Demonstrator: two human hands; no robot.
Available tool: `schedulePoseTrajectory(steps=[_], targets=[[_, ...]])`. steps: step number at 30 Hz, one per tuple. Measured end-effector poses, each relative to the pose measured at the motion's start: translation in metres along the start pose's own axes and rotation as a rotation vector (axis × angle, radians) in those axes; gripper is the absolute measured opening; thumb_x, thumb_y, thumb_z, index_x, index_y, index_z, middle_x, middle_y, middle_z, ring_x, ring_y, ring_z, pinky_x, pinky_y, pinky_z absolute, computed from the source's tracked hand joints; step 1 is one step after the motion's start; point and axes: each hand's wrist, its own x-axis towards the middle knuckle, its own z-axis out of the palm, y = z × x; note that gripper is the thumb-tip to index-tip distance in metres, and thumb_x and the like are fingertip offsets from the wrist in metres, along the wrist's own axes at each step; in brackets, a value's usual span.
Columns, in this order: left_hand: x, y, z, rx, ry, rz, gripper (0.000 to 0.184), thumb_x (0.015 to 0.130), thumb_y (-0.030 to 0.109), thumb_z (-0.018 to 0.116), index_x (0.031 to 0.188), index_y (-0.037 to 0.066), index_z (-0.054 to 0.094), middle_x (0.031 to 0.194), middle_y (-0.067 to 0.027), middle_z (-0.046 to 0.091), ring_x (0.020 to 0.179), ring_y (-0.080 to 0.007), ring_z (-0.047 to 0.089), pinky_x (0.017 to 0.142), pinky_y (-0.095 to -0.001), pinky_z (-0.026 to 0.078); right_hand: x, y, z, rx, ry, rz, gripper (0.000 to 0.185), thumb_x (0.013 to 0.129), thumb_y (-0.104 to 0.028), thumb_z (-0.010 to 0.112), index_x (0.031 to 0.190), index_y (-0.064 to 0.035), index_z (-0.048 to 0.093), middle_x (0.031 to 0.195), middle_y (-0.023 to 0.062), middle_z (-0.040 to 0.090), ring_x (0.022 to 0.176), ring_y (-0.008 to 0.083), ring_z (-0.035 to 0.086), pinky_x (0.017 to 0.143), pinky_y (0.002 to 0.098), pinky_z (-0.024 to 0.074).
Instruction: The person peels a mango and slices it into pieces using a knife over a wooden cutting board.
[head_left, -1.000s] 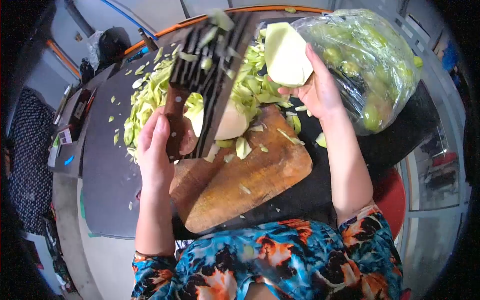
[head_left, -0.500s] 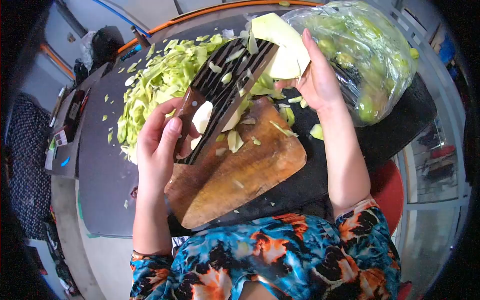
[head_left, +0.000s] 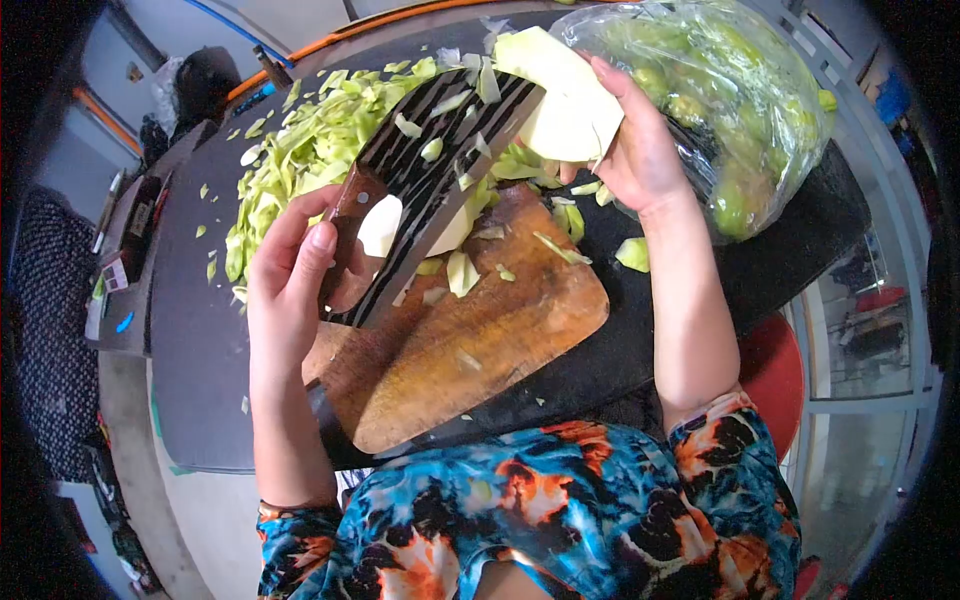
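My left hand (head_left: 295,255) is wrapped round the brown wooden handle of a wide dark cleaver (head_left: 440,165), whose striped blade has pale bits stuck to it. The far end of the blade meets a pale, peeled fruit (head_left: 565,95). My right hand (head_left: 645,150) holds that fruit from its right side, thumb on top. Below the blade lies a worn wooden board (head_left: 500,320) with a few peel scraps on it. Another pale peeled piece (head_left: 452,235) is partly hidden behind the blade.
A pile of green peelings (head_left: 300,165) lies on the dark table (head_left: 200,370), behind the board. At the back right stands a clear plastic bag (head_left: 740,110) of green fruit. A red stool (head_left: 775,375) is at the right.
The cleaver has tilted down to the right, from nearly upright beside the fruit to touching it. The fruit and my right hand have shifted slightly left and up in view.
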Motion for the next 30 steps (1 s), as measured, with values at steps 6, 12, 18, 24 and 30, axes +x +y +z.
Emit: schedulePoseTrajectory(steps=[6,12,18,24,30], targets=[[-0.001,0.004,-0.002,0.058,-0.016,-0.012,0.032,0.096,0.024,0.054,0.119,0.001,0.056,0.073,-0.0006,0.06,0.064,-0.0053,0.052,0.058,-0.0184,0.039,-0.007,-0.006,0.018,0.039,0.009,0.079,0.053,0.092,-0.043,0.049,0.129,-0.0059,0.049,0.105,0.0074,0.064,0.084,0.0166,0.067,0.056,0.0368,0.0582],[0.0,0.003,-0.01,0.098,-0.102,-0.08,0.032,0.095,0.024,0.055,0.118,0.002,0.057,0.073,0.0001,0.06,0.063,-0.0047,0.051,0.057,-0.0183,0.038,-0.005,0.001,0.012,-0.015,-0.106,0.105,0.053,0.092,-0.041,0.05,0.132,-0.0065,0.047,0.104,0.0071,0.064,0.079,0.0161,0.066,0.056,0.0362,0.0587],[0.001,0.0,-0.002,0.049,-0.098,-0.033,0.036,0.095,0.03,0.054,0.117,0.002,0.057,0.079,-0.001,0.061,0.062,-0.0048,0.052,0.052,-0.0178,0.036,0.001,0.007,0.007,0.083,-0.107,0.062,0.048,0.092,-0.039,0.048,0.125,-0.0034,0.05,0.103,0.0099,0.063,0.084,0.0204,0.066,0.056,0.0403,0.0573],[0.0,0.0,0.001,-0.08,-0.129,-0.123,0.036,0.096,0.029,0.051,0.118,0.001,0.054,0.066,-0.0005,0.055,0.049,-0.004,0.041,0.044,-0.0186,0.029,0.003,0.017,0.016,0.171,-0.008,-0.027,0.045,0.093,-0.039,0.048,0.119,-0.0035,0.055,0.104,0.0086,0.064,0.09,0.0189,0.065,0.071,0.0394,0.0561],[-0.002,-0.005,0.007,-0.25,-0.164,-0.182,0.037,0.097,0.03,0.05,0.121,0.002,0.052,0.066,-0.0015,0.053,0.047,-0.0053,0.04,0.043,-0.0195,0.029,0.002,0.021,0.024,0.235,0.134,-0.158,0.043,0.092,-0.036,0.053,0.12,-0.0044,0.054,0.109,0.0041,0.063,0.1,0.0156,0.06,0.088,0.0305,0.0473]])
